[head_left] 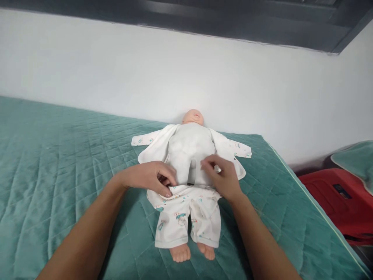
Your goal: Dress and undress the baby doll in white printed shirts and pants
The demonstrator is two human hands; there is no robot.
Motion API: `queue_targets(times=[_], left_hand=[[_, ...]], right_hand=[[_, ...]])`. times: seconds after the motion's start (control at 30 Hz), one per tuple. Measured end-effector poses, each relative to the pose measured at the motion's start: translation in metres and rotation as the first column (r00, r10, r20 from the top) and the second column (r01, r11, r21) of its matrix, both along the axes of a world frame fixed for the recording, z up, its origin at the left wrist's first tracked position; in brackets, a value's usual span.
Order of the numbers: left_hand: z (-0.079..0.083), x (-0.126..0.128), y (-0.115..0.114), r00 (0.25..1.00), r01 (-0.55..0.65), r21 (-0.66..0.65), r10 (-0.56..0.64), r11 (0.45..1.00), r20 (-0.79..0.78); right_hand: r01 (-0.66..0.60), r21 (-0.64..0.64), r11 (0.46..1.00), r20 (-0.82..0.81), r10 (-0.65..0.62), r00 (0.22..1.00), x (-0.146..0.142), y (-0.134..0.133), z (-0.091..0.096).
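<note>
A baby doll [192,146] lies on its back, its head by the wall and its bare feet toward me. A white printed jacket [224,144] is spread open under its white torso, with both sleeves out sideways. White printed trousers [180,217] cover its legs, their waistband below the gap between the thighs. My left hand [157,178] pinches the waistband at its left side. Above the waistband's right side, my right hand [221,175] is closed with curled fingers over the doll's hip. Whether anything is between those fingertips is hidden.
Beneath the doll is a green quilted bed cover [87,163] with a pale piped edge on the right. A white wall [145,70] stands behind it. Beyond the bed's right edge are a red case or bag [335,198] and green fabric [357,159].
</note>
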State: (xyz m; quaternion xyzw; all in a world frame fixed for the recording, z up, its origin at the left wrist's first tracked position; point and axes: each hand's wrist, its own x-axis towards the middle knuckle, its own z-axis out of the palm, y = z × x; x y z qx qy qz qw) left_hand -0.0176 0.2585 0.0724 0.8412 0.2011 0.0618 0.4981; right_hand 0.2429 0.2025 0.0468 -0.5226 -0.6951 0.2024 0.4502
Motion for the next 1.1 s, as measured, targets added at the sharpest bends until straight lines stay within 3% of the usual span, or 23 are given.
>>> queue_targets(times=[0.07,0.13,0.27,0.43,0.63,0.83,0.97,1.1], left_hand=[[0.000,0.001,-0.001,1.000,0.009,-0.002,-0.009,1.000,0.017],[0.000,0.001,-0.001,0.999,0.022,-0.011,-0.021,1.000,0.037],[-0.001,0.003,-0.003,0.996,0.003,-0.036,0.000,0.999,0.084],[-0.006,0.006,-0.005,0.972,-0.177,-0.070,0.186,0.982,0.145],[-0.017,0.008,-0.005,0.892,-0.398,-0.141,0.418,0.907,0.173],[-0.034,0.010,0.002,0.722,-0.587,-0.308,0.656,0.749,0.218],[-0.042,0.011,0.009,0.629,-0.611,-0.448,0.744,0.653,0.228],[-0.046,0.010,0.015,0.589,-0.595,-0.543,0.781,0.592,0.206]], right_hand=[[-0.208,-0.056,0.977,0.077,0.212,0.974,-0.017,-0.007,0.003],[-0.314,-0.111,0.943,0.114,0.326,0.939,-0.025,-0.011,0.005],[-0.376,-0.236,0.896,0.073,0.403,0.912,-0.025,-0.011,0.009],[-0.472,-0.390,0.791,-0.160,0.447,0.880,-0.020,-0.013,0.016],[-0.470,-0.402,0.786,-0.398,0.313,0.862,-0.010,-0.011,0.013],[-0.456,-0.358,0.815,-0.606,0.169,0.778,0.002,-0.007,0.007],[-0.361,-0.342,0.868,-0.674,0.041,0.738,0.011,-0.003,0.006],[-0.272,-0.396,0.877,-0.681,-0.082,0.728,0.022,0.002,0.005]])
